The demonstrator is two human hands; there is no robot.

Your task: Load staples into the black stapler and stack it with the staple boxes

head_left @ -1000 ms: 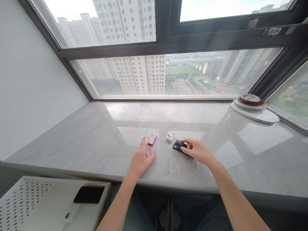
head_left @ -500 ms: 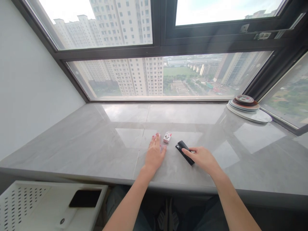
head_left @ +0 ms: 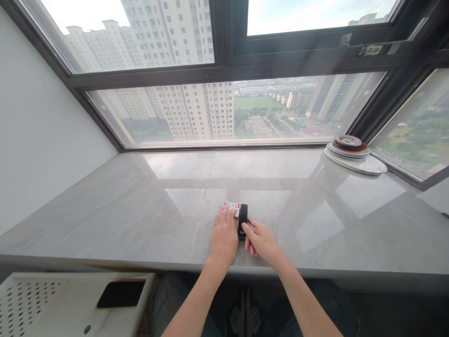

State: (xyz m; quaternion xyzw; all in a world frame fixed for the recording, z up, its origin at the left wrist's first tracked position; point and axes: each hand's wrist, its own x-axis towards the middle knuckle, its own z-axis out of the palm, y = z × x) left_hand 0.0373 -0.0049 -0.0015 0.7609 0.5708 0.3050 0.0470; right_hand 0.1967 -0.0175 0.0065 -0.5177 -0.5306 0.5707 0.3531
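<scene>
Far left stood a white tray. The left hand rested palm-down, fingers over small boxes on the counter; its grip could not be determined. Beside them, a black stapler was clasped in the right hand. Round plates were stacked far right.

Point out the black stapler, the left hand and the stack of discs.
Black stapler (head_left: 242, 216), head view: the camera-facing surface.
Left hand (head_left: 224, 239), head view: back of the hand.
Stack of discs (head_left: 351, 147), head view: around its middle.
</scene>
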